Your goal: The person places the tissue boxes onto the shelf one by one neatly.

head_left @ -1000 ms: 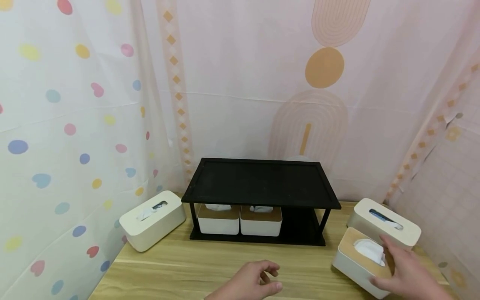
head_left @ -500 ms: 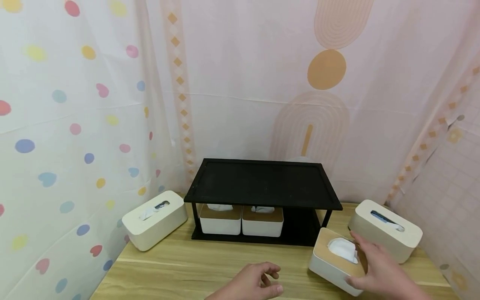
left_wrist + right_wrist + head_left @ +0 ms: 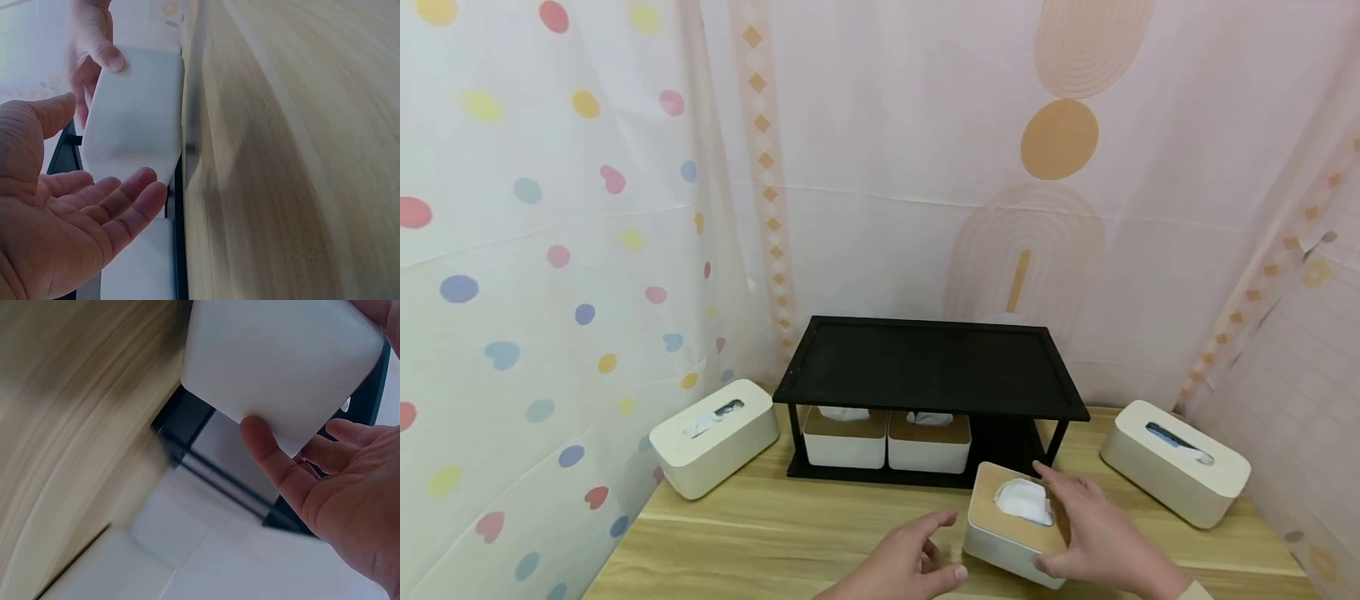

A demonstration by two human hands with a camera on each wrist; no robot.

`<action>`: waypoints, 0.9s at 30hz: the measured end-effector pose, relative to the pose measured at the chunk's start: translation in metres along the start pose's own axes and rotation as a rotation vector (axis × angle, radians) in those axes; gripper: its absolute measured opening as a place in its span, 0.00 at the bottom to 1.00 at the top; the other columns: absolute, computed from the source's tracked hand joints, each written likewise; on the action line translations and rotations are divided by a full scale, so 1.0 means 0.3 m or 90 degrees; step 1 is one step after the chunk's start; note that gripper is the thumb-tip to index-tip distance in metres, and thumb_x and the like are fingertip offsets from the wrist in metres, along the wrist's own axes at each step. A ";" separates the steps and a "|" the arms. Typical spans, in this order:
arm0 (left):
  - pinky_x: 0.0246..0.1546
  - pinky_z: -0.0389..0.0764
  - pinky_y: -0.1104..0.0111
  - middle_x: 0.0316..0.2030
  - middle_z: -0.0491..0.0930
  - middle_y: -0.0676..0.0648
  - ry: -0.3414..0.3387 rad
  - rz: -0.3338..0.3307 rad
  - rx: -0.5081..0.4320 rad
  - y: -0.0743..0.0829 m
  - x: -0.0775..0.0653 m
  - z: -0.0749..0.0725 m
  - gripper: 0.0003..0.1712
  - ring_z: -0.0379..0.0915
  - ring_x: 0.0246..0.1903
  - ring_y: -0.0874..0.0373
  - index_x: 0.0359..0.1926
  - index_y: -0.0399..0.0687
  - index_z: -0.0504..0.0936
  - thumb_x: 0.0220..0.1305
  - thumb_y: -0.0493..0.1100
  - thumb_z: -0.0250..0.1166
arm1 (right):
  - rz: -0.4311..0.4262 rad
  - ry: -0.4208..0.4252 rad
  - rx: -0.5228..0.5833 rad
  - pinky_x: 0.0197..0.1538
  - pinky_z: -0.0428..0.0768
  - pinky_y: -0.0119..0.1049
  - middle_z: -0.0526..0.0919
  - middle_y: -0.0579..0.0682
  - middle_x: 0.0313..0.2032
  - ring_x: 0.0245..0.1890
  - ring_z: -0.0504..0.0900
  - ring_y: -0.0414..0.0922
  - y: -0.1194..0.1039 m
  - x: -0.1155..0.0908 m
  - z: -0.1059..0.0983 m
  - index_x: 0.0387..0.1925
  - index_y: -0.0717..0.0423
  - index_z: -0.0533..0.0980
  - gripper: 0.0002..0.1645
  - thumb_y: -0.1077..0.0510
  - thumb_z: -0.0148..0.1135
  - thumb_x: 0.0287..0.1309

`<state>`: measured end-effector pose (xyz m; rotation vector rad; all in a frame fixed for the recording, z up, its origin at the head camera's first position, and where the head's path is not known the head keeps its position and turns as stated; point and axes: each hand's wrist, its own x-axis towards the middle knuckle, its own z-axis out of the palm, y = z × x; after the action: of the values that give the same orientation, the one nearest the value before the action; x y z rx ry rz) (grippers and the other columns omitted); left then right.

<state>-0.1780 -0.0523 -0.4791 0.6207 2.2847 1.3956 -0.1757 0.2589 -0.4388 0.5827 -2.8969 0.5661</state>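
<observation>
A white tissue box with a wood-coloured lid (image 3: pixel 988 504) is in my right hand (image 3: pixel 1101 537), which grips it by its right end, thumb on the near side and fingers on the far side. White tissue shows in its opening. In the left wrist view the box's white side (image 3: pixel 140 112) appears raised a little above the table. My left hand (image 3: pixel 906 560) is just left of the box, palm towards it, fingers relaxed and holding nothing. Whether its fingertips touch the box I cannot tell. Behind, two like tissue boxes (image 3: pixel 845 452) stand side by side on the lower level of a black shelf (image 3: pixel 925 367).
A cream tissue box (image 3: pixel 715 437) stands on the wooden table (image 3: pixel 760 542) left of the shelf, and another cream tissue box (image 3: pixel 1176 467) stands to the right. The shelf's right post (image 3: pixel 1056 442) is behind the held box. Patterned curtains (image 3: pixel 880 167) hang behind and at both sides.
My right hand has carried the wood-lidded tissue box leftward, away from the right cream box and towards my left hand. The left hand has stayed nearly in place, its fingers spreading slightly.
</observation>
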 end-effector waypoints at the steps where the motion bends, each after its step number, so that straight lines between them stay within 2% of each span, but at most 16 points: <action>1: 0.39 0.80 0.71 0.68 0.79 0.47 0.004 -0.003 -0.003 0.000 -0.002 -0.001 0.39 0.78 0.43 0.69 0.77 0.50 0.71 0.71 0.51 0.73 | -0.003 -0.009 0.006 0.53 0.84 0.55 0.82 0.54 0.67 0.63 0.78 0.60 -0.009 0.009 0.004 0.78 0.58 0.67 0.71 0.37 0.88 0.35; 8: 0.38 0.80 0.72 0.72 0.76 0.46 0.009 -0.006 -0.030 -0.002 -0.017 -0.018 0.41 0.80 0.42 0.69 0.80 0.48 0.68 0.72 0.48 0.73 | -0.020 -0.053 0.019 0.55 0.84 0.54 0.79 0.55 0.70 0.63 0.77 0.55 -0.051 0.060 0.043 0.79 0.56 0.66 0.71 0.35 0.88 0.36; 18: 0.35 0.79 0.73 0.61 0.83 0.46 0.013 -0.001 -0.015 -0.013 -0.034 -0.034 0.40 0.78 0.36 0.68 0.79 0.43 0.69 0.71 0.47 0.72 | -0.039 -0.063 0.035 0.51 0.85 0.51 0.79 0.56 0.70 0.62 0.76 0.53 -0.065 0.085 0.070 0.79 0.56 0.66 0.69 0.36 0.87 0.39; 22: 0.36 0.80 0.73 0.66 0.81 0.43 0.016 0.006 -0.005 -0.015 -0.039 -0.037 0.41 0.79 0.37 0.69 0.79 0.42 0.68 0.71 0.47 0.72 | -0.030 -0.082 0.060 0.51 0.85 0.55 0.78 0.57 0.71 0.64 0.75 0.56 -0.065 0.092 0.073 0.80 0.56 0.65 0.70 0.37 0.87 0.39; 27: 0.41 0.82 0.72 0.73 0.75 0.42 0.011 -0.010 0.025 -0.015 -0.039 -0.042 0.41 0.80 0.42 0.68 0.80 0.45 0.68 0.71 0.49 0.73 | -0.027 -0.096 0.078 0.54 0.84 0.59 0.76 0.60 0.72 0.65 0.74 0.59 -0.060 0.101 0.075 0.80 0.57 0.64 0.70 0.37 0.87 0.40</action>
<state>-0.1758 -0.0696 -0.4766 0.6038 2.3314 1.3563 -0.1975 0.2243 -0.4473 0.7323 -2.9974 0.7266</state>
